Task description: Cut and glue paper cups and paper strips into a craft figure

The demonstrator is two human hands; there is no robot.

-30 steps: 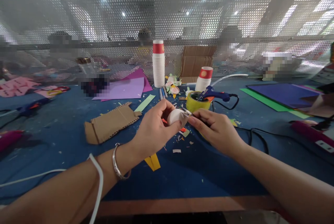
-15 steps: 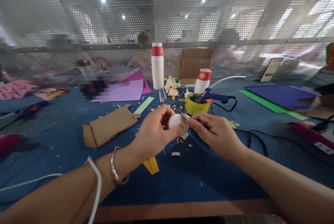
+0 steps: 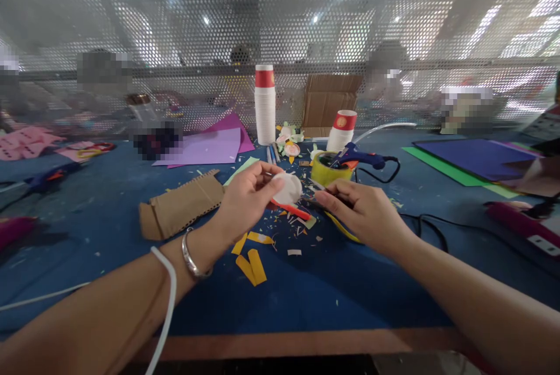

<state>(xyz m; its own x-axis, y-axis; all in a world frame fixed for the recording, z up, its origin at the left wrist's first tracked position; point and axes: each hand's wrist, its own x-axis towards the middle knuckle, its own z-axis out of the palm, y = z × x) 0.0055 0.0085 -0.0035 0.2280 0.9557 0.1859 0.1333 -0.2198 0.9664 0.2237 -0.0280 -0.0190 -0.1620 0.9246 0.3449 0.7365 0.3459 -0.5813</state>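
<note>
My left hand (image 3: 247, 191) pinches a round white paper piece (image 3: 289, 189), which looks like a cut-down cup bottom, by its left side. Closed round a pair of scissors (image 3: 318, 185) is my right hand (image 3: 361, 206). The metal blades point left toward the paper piece with a small gap between them, and a yellow edge shows below the hand. Just under the paper piece lies an orange-red strip (image 3: 297, 210). Small paper scraps are scattered beneath both hands, and folded yellow paper strips (image 3: 252, 267) lie nearer to me.
A tall stack of paper cups (image 3: 265, 107) and a shorter stack (image 3: 342, 130) stand at the back. A blue glue gun (image 3: 361, 156) rests on a yellow tape roll (image 3: 330, 172). Corrugated cardboard (image 3: 186, 203) lies left; a black cable (image 3: 431, 223) runs right.
My left hand has drawn back left with the white piece and tilted it, apart from the scissors. The orange-red strip and more yellow strips have come into sight. My view has shifted slightly.
</note>
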